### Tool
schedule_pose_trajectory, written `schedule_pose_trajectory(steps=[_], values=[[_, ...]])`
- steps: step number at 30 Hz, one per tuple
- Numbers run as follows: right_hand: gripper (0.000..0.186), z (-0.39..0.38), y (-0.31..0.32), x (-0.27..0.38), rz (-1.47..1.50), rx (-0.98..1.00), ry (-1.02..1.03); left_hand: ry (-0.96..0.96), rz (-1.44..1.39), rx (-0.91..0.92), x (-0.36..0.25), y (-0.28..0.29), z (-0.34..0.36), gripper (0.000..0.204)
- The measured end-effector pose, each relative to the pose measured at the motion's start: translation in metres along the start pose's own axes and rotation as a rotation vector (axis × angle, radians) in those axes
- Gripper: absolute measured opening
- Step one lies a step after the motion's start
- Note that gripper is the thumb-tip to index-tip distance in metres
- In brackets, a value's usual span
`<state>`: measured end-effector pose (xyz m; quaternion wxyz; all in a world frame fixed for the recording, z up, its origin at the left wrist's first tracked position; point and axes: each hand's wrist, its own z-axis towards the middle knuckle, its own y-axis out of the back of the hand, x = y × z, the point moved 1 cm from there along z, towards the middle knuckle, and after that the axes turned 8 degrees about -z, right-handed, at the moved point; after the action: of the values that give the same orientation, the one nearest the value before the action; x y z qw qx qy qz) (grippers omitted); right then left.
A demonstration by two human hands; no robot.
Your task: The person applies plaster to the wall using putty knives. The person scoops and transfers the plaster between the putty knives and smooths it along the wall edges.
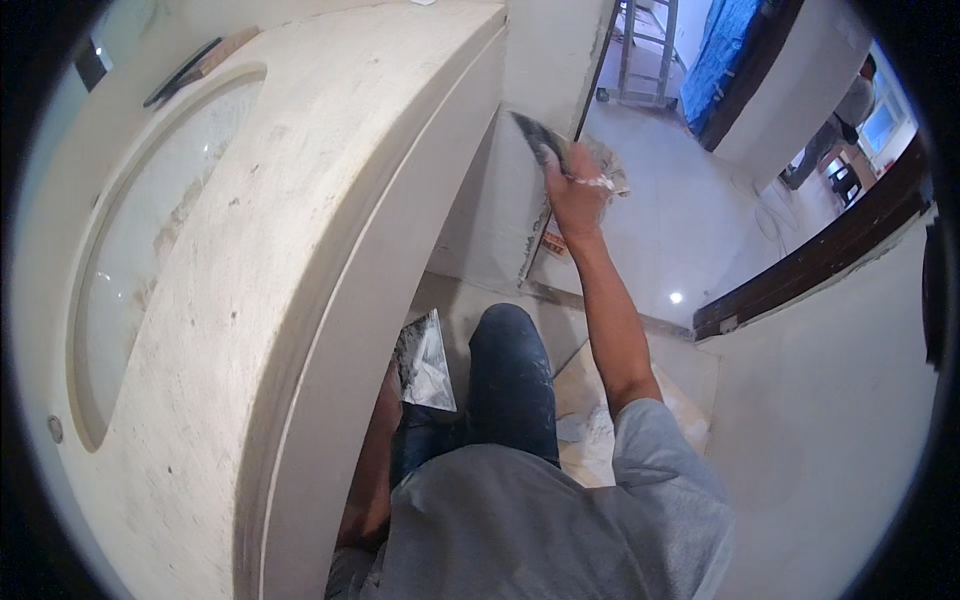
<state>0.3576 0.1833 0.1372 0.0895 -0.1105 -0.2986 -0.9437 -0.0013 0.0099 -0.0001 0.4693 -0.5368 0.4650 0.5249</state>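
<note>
My right hand (577,200) is stretched forward to the wall edge by the doorway, its fingers closed round a putty knife (538,138) with a dark blade. The blade lies against or very near the white wall (545,55). White paste is smeared on the knuckles. A greyish crumpled patch shows just beyond the hand; I cannot make out what it is. Low beside my knee, my left hand (393,383) is mostly hidden by the counter's edge. It holds a wide metal putty knife (428,365) with grey-white paste on its blade.
A curved cream counter (300,170) with an inset oval basin (150,230) fills the left side, with a dark-edged tool (195,65) on it. Paste lies on a board (590,420) by my right leg. Beyond the doorway are a ladder (645,60), blue sheeting (720,55) and another person (835,125).
</note>
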Motion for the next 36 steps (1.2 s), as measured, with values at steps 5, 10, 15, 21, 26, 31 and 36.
schedule_pose_trajectory(steps=[5,10,15,21,26,31,36], values=[[0.026,-0.041,0.052,0.034,0.456,-0.194,-0.424,0.283,-0.507,-0.083,-0.006,-0.023,-0.004,0.047],[0.034,-0.153,0.053,0.076,1.435,0.481,-1.003,-0.409,0.577,0.207,-0.022,-0.016,-0.037,0.056],[0.036,-0.185,0.035,0.106,1.572,0.631,-1.014,-0.155,0.487,0.215,-0.008,-0.037,-0.019,0.058],[0.031,-0.189,0.044,0.069,0.975,1.058,-0.621,-0.414,0.725,0.105,0.043,0.007,-0.008,0.052],[0.030,-0.163,0.079,0.073,0.878,0.799,-0.636,-0.358,0.764,0.056,0.015,-0.002,-0.013,0.047],[0.032,-0.156,0.113,0.116,0.598,0.752,-0.199,-0.389,0.860,0.023,0.006,-0.003,-0.011,0.042],[0.027,-0.155,0.120,0.132,0.471,0.824,-0.157,-0.427,0.945,0.004,-0.002,-0.008,-0.007,0.038]])
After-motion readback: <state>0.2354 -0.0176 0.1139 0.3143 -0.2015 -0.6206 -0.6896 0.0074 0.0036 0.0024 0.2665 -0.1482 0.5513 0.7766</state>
